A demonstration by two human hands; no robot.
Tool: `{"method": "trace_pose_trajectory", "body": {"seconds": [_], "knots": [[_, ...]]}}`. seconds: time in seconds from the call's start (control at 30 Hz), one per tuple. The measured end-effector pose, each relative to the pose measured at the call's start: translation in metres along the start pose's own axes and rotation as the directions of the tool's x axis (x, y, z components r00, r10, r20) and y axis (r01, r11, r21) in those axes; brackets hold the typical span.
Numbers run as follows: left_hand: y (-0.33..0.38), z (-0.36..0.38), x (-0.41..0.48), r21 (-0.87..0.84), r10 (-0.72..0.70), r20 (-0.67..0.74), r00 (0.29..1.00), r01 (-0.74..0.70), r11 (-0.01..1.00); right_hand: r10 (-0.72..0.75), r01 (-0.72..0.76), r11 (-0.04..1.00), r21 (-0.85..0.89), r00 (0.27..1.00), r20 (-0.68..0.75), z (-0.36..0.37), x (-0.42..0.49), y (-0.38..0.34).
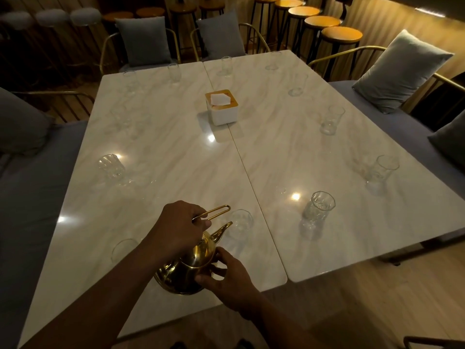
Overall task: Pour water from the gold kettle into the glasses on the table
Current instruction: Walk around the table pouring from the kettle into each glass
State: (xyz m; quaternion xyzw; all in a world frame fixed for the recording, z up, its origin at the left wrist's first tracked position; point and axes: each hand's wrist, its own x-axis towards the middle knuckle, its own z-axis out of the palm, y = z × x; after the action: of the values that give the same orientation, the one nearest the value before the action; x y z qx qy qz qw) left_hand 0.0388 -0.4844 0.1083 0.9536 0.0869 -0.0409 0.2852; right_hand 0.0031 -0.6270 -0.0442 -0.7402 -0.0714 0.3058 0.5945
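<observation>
The gold kettle (187, 268) hangs tilted over the near edge of the marble table (176, 157), its spout pointing at a clear glass (240, 222) just beyond it. My left hand (180, 226) grips the kettle's thin wire handle from above. My right hand (226, 280) cups the kettle's belly on its right side. No stream of water is visible at the spout. Another glass (317, 210) stands to the right, one (123, 249) lies partly hidden behind my left forearm, and several more ring the table's edges.
A white tissue box (222, 108) with a wooden top sits at the table's centre. Grey benches with cushions flank both sides, two chairs stand at the far end, and round bar stools (341, 34) line the back right. Wooden floor shows at the front right.
</observation>
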Motion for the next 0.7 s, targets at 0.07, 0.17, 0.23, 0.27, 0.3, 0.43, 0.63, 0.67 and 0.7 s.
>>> {"method": "trace_pose_trajectory", "body": {"seconds": [0.07,0.17,0.23,0.27,0.3,0.43,0.63,0.67,0.7], "knots": [[0.0,0.0,0.0,-0.001,-0.007,0.004,1.0,0.007,1.0,0.001,-0.001,1.0,0.003,1.0,-0.001,0.0,0.0,0.0],[-0.003,-0.001,0.0,-0.02,-0.026,-0.002,1.0,0.026,0.999,0.006,-0.006,1.0,-0.009,1.0,-0.006,-0.002,-0.001,0.0],[-0.004,-0.002,-0.001,-0.032,-0.038,-0.006,0.999,0.037,0.999,0.008,-0.008,1.0,-0.02,1.0,-0.007,-0.004,0.0,0.0],[-0.005,-0.002,-0.001,-0.033,-0.04,-0.006,0.999,0.04,0.999,0.01,-0.01,1.0,-0.025,1.0,-0.006,-0.005,0.001,0.0],[-0.005,-0.001,-0.002,-0.035,-0.045,-0.004,0.999,0.044,0.998,0.014,-0.014,0.999,-0.03,1.0,-0.005,-0.006,0.001,0.001],[-0.007,-0.001,-0.003,-0.055,-0.062,0.012,0.998,0.063,0.997,0.017,-0.017,0.998,-0.052,1.0,-0.005,-0.006,0.002,0.003],[-0.017,-0.006,-0.009,-0.165,-0.15,0.061,0.987,0.158,0.974,0.02,-0.025,0.992,-0.125,0.999,-0.042,-0.006,0.005,0.006],[-0.019,-0.007,-0.01,-0.187,-0.167,0.067,0.984,0.177,0.966,0.015,-0.022,0.991,-0.134,0.999,-0.051,-0.006,0.005,0.007],[-0.021,-0.008,-0.012,-0.214,-0.179,0.067,0.982,0.189,0.958,0.007,-0.016,0.99,-0.142,0.998,-0.061,-0.006,0.005,0.008]]}}
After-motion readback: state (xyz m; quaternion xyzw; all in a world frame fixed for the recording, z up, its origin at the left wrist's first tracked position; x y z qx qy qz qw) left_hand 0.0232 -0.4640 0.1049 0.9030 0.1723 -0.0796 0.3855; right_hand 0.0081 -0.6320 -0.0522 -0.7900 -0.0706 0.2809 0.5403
